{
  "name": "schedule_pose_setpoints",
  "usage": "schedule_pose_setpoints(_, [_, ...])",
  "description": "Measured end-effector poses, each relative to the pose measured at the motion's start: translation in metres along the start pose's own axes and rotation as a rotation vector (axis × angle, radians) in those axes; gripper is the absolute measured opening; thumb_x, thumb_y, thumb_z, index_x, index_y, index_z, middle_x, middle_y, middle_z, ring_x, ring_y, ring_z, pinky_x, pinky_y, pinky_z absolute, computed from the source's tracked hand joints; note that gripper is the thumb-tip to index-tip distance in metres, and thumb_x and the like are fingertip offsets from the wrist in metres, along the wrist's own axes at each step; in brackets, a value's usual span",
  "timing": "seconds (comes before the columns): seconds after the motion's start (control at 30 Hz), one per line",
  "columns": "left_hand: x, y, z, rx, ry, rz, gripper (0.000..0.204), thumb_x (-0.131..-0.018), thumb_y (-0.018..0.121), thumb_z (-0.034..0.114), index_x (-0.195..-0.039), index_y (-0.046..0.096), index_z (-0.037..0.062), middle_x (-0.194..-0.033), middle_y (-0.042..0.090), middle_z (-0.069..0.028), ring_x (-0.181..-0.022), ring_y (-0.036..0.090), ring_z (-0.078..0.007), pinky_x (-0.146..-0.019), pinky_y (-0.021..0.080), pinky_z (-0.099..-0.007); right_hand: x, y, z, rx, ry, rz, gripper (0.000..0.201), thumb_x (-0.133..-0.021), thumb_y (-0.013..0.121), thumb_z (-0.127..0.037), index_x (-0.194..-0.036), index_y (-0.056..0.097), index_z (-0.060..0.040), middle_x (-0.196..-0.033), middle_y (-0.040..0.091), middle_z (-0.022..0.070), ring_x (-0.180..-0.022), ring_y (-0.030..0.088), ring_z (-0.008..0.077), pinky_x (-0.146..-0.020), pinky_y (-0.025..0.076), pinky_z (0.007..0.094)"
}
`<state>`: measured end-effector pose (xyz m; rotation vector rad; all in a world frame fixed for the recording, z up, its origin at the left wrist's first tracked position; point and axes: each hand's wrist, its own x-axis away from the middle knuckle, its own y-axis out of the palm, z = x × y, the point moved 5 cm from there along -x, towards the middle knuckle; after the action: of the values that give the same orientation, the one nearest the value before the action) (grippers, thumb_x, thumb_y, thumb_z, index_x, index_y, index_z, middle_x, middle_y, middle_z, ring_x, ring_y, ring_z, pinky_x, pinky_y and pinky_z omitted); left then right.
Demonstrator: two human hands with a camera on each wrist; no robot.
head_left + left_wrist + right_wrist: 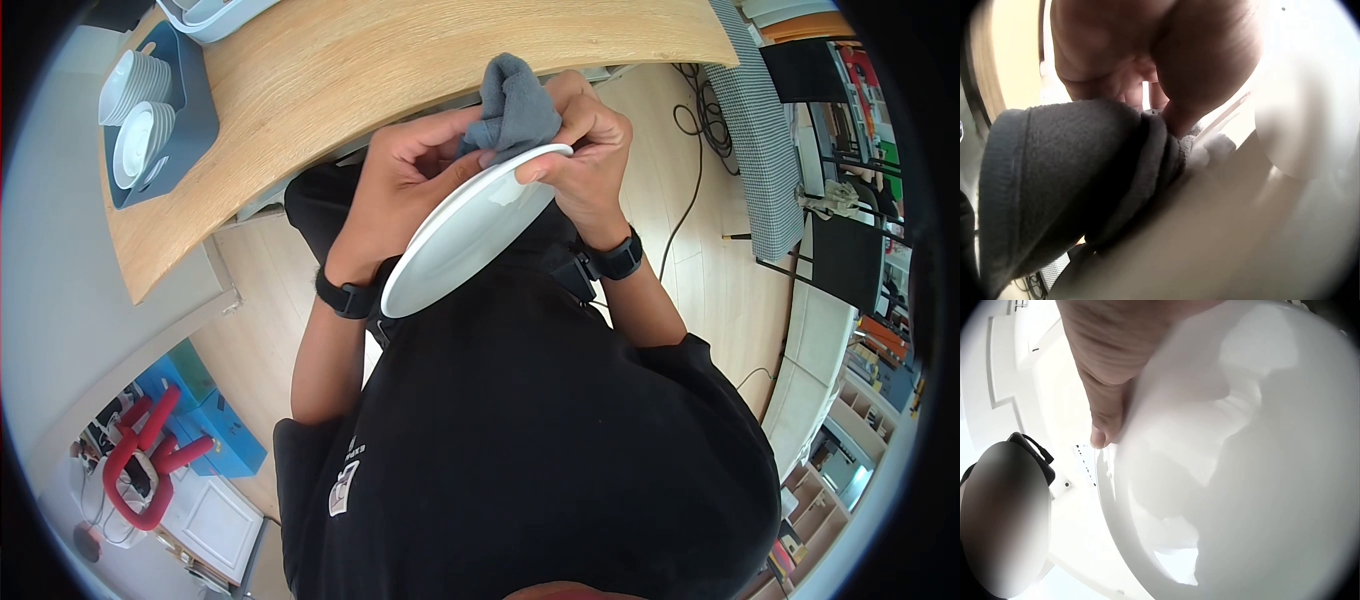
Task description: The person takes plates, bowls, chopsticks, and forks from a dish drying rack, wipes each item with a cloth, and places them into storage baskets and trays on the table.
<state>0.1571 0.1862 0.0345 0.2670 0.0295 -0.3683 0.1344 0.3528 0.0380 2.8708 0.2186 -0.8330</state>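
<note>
Left hand (392, 185), right hand (600, 165) curled

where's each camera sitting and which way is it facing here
Head: on the person's head, looking forward and down at a white plate and gray cloth; both hands, forearms and shirt show.
Left wrist: on that wrist, looking along the left hand at the cloth, plate blurred beside it.
Right wrist: on that wrist, facing the plate's glossy surface; the right hand's thumb shows at its rim.
Shared: head and right wrist both show that thumb.
</note>
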Motion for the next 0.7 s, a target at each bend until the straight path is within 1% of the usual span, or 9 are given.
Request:
schedule_pose_setpoints(0.17, [-0.001,0.007,-0.003,0.020,0.004,-0.032,0.037,-0.094,0.063,0.003,-0.130,0.059,-0.0006,-0.103,0.070,-0.0052,-0.087,0.063,-0.0060,-0.075,0.051,-0.0210,0.003,-0.003,0.000,-0.013,0.025,0.040,0.043,-0.053,0.096,-0.011,-0.061,0.055,-0.0083,-0.072,0.052,0.0002,-0.068,0.047,0.0089,-0.060,0.037,0.0227])
schedule_pose_setpoints(0.23, [-0.002,0.009,-0.004,0.078,-0.108,-0.026,0.037,-0.092,0.066,0.006,-0.128,0.060,-0.0008,-0.102,0.070,-0.0041,-0.087,0.062,-0.0058,-0.076,0.051,-0.0217,0.004,-0.006,0.002,0.015,0.012,0.091,0.041,-0.055,0.095,-0.011,-0.061,0.055,-0.0083,-0.072,0.052,0.0003,-0.069,0.045,0.0099,-0.060,0.035,0.0233])
schedule_pose_setpoints(0.27, [-0.003,0.008,-0.002,0.075,-0.098,-0.025,0.037,-0.092,0.066,0.006,-0.128,0.060,-0.0008,-0.102,0.070,-0.0041,-0.087,0.062,-0.0058,-0.076,0.051,-0.0217,0.003,-0.006,0.001,0.014,0.004,0.086,0.041,-0.055,0.095,-0.011,-0.061,0.055,-0.0083,-0.072,0.052,0.0003,-0.069,0.045,0.0099,-0.060,0.035,0.0233])
schedule_pose_setpoints(0.33, [-0.003,0.009,-0.003,-0.066,-0.128,-0.137,0.038,-0.089,0.070,0.009,-0.125,0.062,-0.0011,-0.101,0.070,-0.0030,-0.087,0.062,-0.0057,-0.077,0.051,-0.0221,0.002,-0.007,0.001,-0.003,0.002,0.144,0.038,-0.057,0.094,-0.010,-0.061,0.056,-0.0083,-0.072,0.051,0.0003,-0.070,0.044,0.0105,-0.061,0.034,0.0239])
schedule_pose_setpoints(0.5, [-0.001,0.009,-0.018,0.146,-0.204,-0.143,0.037,-0.088,0.072,0.010,-0.122,0.064,-0.0016,-0.102,0.069,-0.0028,-0.090,0.061,-0.0054,-0.079,0.050,-0.0234,-0.002,-0.011,0.005,-0.056,0.031,0.147,0.036,-0.061,0.092,-0.010,-0.063,0.056,-0.0075,-0.074,0.052,0.0006,-0.070,0.045,0.0110,-0.063,0.035,0.0244])
schedule_pose_setpoints(0.53, [-0.001,0.007,-0.018,0.137,-0.193,-0.140,0.037,-0.088,0.072,0.010,-0.122,0.064,-0.0016,-0.102,0.069,-0.0028,-0.090,0.061,-0.0054,-0.079,0.050,-0.0234,-0.002,-0.011,0.005,-0.063,0.020,0.141,0.036,-0.061,0.092,-0.010,-0.063,0.056,-0.0075,-0.074,0.052,0.0006,-0.070,0.045,0.0110,-0.063,0.035,0.0244])
schedule_pose_setpoints(0.6, [-0.002,0.002,-0.020,-0.061,-0.128,-0.187,0.037,-0.087,0.071,0.009,-0.122,0.064,-0.0025,-0.104,0.070,-0.0030,-0.092,0.061,-0.0060,-0.081,0.050,-0.0239,-0.004,-0.016,0.009,-0.082,0.059,0.251,0.036,-0.063,0.091,-0.010,-0.065,0.055,-0.0077,-0.074,0.053,0.0006,-0.070,0.046,0.0115,-0.063,0.036,0.0248])
schedule_pose_setpoints(0.63, [0.000,0.001,-0.022,0.020,-0.101,-0.134,0.039,-0.086,0.072,0.008,-0.122,0.063,-0.0032,-0.105,0.070,-0.0031,-0.092,0.062,-0.0065,-0.082,0.050,-0.0239,-0.006,-0.019,0.008,-0.042,0.028,0.255,0.034,-0.068,0.089,-0.012,-0.066,0.055,-0.0079,-0.075,0.054,0.0002,-0.070,0.047,0.0107,-0.063,0.037,0.0247])
schedule_pose_setpoints(0.7, [0.001,-0.003,-0.023,-0.009,-0.056,-0.139,0.039,-0.086,0.072,0.008,-0.122,0.063,-0.0030,-0.105,0.070,-0.0035,-0.092,0.062,-0.0067,-0.082,0.050,-0.0238,-0.009,-0.029,0.012,-0.015,0.029,0.284,0.033,-0.070,0.088,-0.013,-0.066,0.055,-0.0079,-0.075,0.054,-0.0002,-0.070,0.047,0.0098,-0.063,0.038,0.0243])
